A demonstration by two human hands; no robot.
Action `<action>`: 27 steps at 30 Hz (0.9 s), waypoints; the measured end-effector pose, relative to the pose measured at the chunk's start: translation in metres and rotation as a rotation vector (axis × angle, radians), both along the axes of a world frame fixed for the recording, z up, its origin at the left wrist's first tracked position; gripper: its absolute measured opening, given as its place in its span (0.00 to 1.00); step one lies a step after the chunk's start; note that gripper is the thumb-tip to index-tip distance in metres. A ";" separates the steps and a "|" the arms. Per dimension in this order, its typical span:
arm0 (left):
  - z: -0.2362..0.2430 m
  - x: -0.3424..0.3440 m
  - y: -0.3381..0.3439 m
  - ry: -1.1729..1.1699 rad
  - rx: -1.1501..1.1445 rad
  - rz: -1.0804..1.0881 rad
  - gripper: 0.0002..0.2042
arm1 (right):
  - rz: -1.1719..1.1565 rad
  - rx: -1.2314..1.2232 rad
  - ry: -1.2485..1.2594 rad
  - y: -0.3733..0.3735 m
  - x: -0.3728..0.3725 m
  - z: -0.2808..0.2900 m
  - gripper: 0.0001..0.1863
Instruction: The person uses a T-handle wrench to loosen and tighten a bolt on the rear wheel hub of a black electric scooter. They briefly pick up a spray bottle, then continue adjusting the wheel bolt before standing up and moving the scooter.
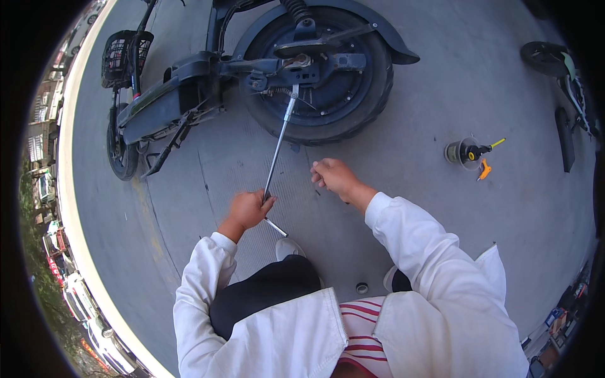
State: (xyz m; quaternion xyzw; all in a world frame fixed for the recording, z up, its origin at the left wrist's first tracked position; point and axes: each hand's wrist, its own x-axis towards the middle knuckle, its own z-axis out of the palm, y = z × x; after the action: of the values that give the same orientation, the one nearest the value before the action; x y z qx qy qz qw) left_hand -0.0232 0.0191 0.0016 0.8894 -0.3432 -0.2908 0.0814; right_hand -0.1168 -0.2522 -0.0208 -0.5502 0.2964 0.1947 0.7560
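My left hand [247, 209] grips the near end of a long metal socket wrench [278, 147]. Its far end sits on the axle nut [296, 63] of a black scooter's rear wheel [328, 69]. The scooter [183, 94] lies on its side on grey pavement. My right hand [333, 176] is loosely closed just to the right of the wrench shaft, holding nothing that I can see. White jacket sleeves cover both my arms.
A small round can with a black and yellow tool [469, 151] and an orange piece [484, 170] lie on the pavement at right. Another vehicle's wheel [543, 58] is at far right. A small ring-shaped part [362, 288] lies near my shoe [288, 247].
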 end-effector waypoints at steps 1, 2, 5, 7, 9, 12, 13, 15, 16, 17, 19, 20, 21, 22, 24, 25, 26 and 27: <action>0.003 -0.008 -0.003 -0.033 -0.014 0.008 0.15 | 0.006 -0.006 0.001 0.001 -0.001 -0.001 0.19; 0.005 -0.015 -0.008 0.067 -0.061 0.063 0.14 | 0.013 -0.011 0.003 0.002 -0.001 -0.003 0.19; 0.028 -0.056 -0.045 0.445 -0.207 0.264 0.13 | 0.016 0.003 -0.018 0.008 0.004 -0.009 0.19; 0.041 -0.073 -0.068 0.678 -0.272 0.365 0.13 | 0.005 0.016 -0.037 0.012 0.008 -0.009 0.18; 0.055 -0.077 -0.082 0.784 -0.290 0.401 0.14 | -0.001 0.030 -0.060 0.015 0.011 -0.008 0.18; 0.025 -0.073 -0.064 0.638 -0.236 0.408 0.15 | 0.016 0.038 -0.022 0.019 0.008 -0.019 0.18; 0.012 -0.061 -0.050 0.375 -0.196 0.286 0.16 | 0.014 0.027 -0.034 0.017 0.009 -0.018 0.18; 0.005 -0.019 -0.019 0.054 -0.031 0.189 0.17 | 0.008 0.005 -0.042 0.014 0.003 -0.015 0.18; 0.005 0.001 -0.009 -0.015 0.093 0.215 0.17 | 0.010 -0.004 -0.044 0.014 0.003 -0.012 0.18; 0.000 0.003 -0.009 -0.032 0.047 0.198 0.18 | 0.011 -0.018 -0.046 0.011 0.006 -0.011 0.18; -0.003 -0.003 -0.009 -0.062 -0.037 0.177 0.19 | 0.005 -0.030 -0.024 0.008 0.000 -0.011 0.18; -0.004 -0.010 -0.008 -0.055 -0.030 0.174 0.19 | -0.005 -0.030 -0.003 0.006 -0.004 -0.011 0.18; 0.003 -0.012 -0.015 -0.060 -0.029 0.165 0.18 | -0.022 -0.036 0.006 0.000 -0.003 -0.010 0.18; 0.010 -0.016 -0.020 -0.063 -0.020 0.152 0.18 | -0.018 -0.036 0.016 -0.001 -0.005 -0.014 0.18; 0.018 -0.031 -0.028 0.104 -0.083 0.190 0.18 | -0.008 -0.032 0.035 -0.001 -0.007 -0.021 0.17; 0.023 -0.042 -0.036 0.194 -0.113 0.209 0.17 | -0.017 -0.029 0.018 0.001 -0.007 -0.022 0.18; 0.027 -0.053 -0.047 0.341 -0.131 0.258 0.18 | -0.026 -0.025 0.000 0.005 -0.005 -0.023 0.18; 0.036 -0.065 -0.062 0.490 -0.148 0.308 0.18 | -0.034 -0.022 -0.016 0.009 -0.003 -0.025 0.18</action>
State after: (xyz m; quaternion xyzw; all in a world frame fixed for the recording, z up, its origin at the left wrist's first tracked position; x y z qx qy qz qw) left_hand -0.0884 -0.0431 0.0376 0.8260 -0.1948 -0.4550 0.2696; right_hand -0.1201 -0.2436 -0.0455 -0.5546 0.3021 0.1742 0.7555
